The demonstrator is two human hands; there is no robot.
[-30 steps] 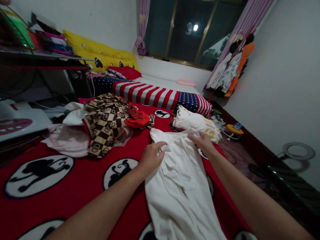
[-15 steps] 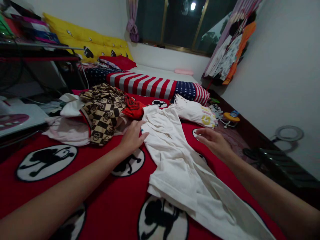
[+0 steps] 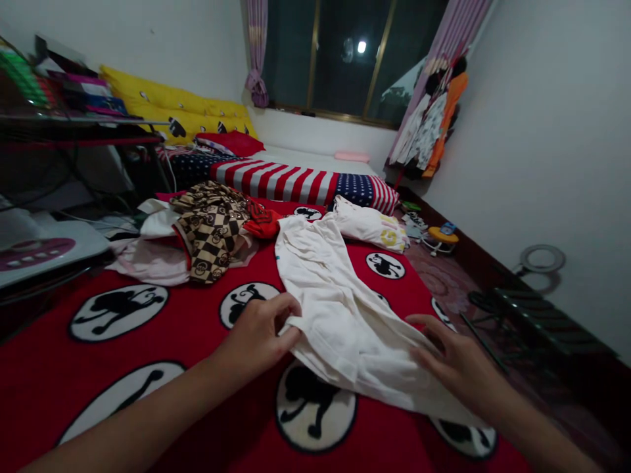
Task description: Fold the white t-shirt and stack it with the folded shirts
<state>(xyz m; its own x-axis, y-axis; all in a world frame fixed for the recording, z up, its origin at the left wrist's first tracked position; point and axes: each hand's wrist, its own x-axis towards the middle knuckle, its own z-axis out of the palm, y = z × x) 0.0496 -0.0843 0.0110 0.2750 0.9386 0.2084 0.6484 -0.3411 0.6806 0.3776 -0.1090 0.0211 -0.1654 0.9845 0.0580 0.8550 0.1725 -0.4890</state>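
Note:
A pair of white trousers lies on a red cover printed with black monkeys in white ovals. The gathered waist points away from me and the legs run toward my right. My left hand pinches the near left edge of a trouser leg between thumb and fingers, lifting it slightly. Over the right edge of the trousers is my right hand, its thumb and fingers curved and apart. Whether its fingertips touch the cloth I cannot tell.
A folded white garment with yellow print lies beyond the trousers. On the left is a heap with a brown checked garment and a red one. A bed with a striped cover stands behind; a yellow stool is at right.
My left hand has come nearer, from beside the waist to the leg edge, and now pinches it. My right hand has moved nearer and over the cloth. The far leg end has shifted.

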